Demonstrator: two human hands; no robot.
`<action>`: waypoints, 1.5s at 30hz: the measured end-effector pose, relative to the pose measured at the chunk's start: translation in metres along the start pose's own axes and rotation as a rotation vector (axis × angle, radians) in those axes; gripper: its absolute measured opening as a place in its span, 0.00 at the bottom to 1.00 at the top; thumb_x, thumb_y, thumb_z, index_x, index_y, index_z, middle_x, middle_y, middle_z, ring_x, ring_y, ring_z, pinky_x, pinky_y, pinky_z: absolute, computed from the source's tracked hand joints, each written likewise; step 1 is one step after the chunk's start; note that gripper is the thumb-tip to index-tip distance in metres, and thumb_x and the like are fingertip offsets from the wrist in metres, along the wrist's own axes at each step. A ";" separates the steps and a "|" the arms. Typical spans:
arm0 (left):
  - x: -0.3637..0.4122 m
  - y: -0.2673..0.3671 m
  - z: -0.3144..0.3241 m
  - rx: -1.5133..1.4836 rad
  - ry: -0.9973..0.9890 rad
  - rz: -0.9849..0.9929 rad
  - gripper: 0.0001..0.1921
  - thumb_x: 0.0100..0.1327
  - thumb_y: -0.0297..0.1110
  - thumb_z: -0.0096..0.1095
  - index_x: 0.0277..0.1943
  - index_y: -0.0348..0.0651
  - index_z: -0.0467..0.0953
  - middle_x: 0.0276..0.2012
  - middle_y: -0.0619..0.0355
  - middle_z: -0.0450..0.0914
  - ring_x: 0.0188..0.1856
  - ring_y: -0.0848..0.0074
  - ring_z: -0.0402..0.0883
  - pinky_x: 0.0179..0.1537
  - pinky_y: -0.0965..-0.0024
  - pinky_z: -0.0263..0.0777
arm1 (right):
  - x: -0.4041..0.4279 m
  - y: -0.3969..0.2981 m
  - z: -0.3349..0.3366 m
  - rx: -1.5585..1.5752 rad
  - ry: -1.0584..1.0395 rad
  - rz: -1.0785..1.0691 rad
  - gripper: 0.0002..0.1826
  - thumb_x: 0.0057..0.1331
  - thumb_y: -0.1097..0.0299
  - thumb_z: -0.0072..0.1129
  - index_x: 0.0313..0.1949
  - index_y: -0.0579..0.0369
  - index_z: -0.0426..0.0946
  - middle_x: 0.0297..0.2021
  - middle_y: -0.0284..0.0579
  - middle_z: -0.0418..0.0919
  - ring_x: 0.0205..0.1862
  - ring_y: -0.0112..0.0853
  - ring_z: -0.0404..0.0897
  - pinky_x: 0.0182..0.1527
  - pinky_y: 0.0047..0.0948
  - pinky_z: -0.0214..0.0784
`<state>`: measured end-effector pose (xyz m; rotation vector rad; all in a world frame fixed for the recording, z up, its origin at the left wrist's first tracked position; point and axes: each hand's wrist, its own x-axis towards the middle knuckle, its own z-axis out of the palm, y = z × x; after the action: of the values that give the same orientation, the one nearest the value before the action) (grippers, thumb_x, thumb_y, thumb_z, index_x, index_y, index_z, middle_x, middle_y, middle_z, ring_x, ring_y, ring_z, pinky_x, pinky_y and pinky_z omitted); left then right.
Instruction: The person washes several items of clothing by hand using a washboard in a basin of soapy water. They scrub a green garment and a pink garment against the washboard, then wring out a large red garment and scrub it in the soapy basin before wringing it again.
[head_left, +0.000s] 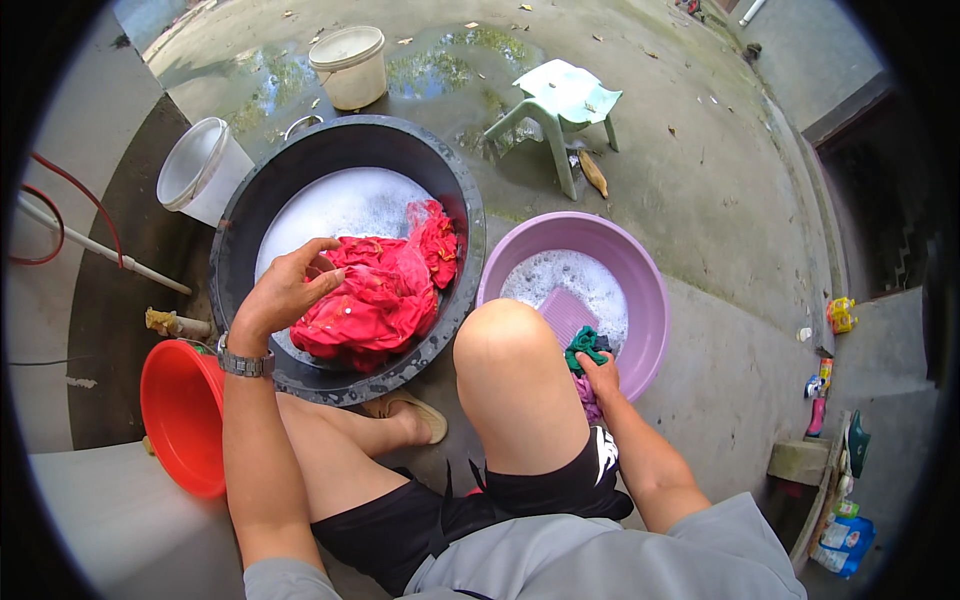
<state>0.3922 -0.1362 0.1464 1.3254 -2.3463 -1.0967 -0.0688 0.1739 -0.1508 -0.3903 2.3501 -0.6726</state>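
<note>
My left hand (294, 289) hovers over a large black tub (345, 139) with its fingers apart and nothing in them. Below it, a heap of wet red cloth (367, 300) lies in white suds (337, 195). My right hand (601, 373) grips a bunched green cloth (582, 348) inside a purple plastic basin (651, 322). A ridged purple washboard (566, 311) slopes into the foamy water there. Next to the green cloth are a dark cloth (603, 343) and a pinkish-purple cloth (588, 399). My raised knee hides part of the basin's near side.
A red basin (176, 412) leans at my left. Two white buckets (349, 67) (199, 165) stand beyond the tub. A pale green plastic stool (562, 97) stands on wet concrete, near a puddle (450, 64). Bottles, including a blue jug (844, 546), sit along the right side.
</note>
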 end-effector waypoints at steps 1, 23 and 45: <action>0.000 0.000 0.000 -0.008 0.003 0.002 0.22 0.72 0.33 0.70 0.65 0.35 0.75 0.41 0.47 0.88 0.40 0.69 0.87 0.45 0.65 0.81 | 0.002 0.001 0.000 -0.009 0.007 -0.007 0.46 0.56 0.41 0.77 0.65 0.60 0.73 0.56 0.54 0.82 0.58 0.41 0.82 0.60 0.39 0.74; 0.009 0.024 0.007 -0.018 -0.060 0.009 0.22 0.73 0.32 0.69 0.65 0.35 0.74 0.41 0.51 0.86 0.42 0.72 0.84 0.49 0.66 0.79 | -0.026 0.110 -0.040 0.689 -0.140 0.519 0.28 0.74 0.58 0.60 0.67 0.60 0.72 0.62 0.60 0.78 0.61 0.49 0.82 0.55 0.60 0.81; 0.034 0.049 0.023 -0.272 0.014 0.004 0.27 0.77 0.40 0.65 0.73 0.41 0.69 0.58 0.56 0.82 0.57 0.77 0.79 0.57 0.71 0.75 | 0.171 0.053 -0.082 0.744 0.002 0.298 0.23 0.71 0.60 0.54 0.58 0.64 0.78 0.46 0.51 0.84 0.38 0.40 0.88 0.27 0.40 0.84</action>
<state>0.3299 -0.1376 0.1596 1.2239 -2.0966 -1.3438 -0.2553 0.1726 -0.2137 0.2836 1.9178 -1.3054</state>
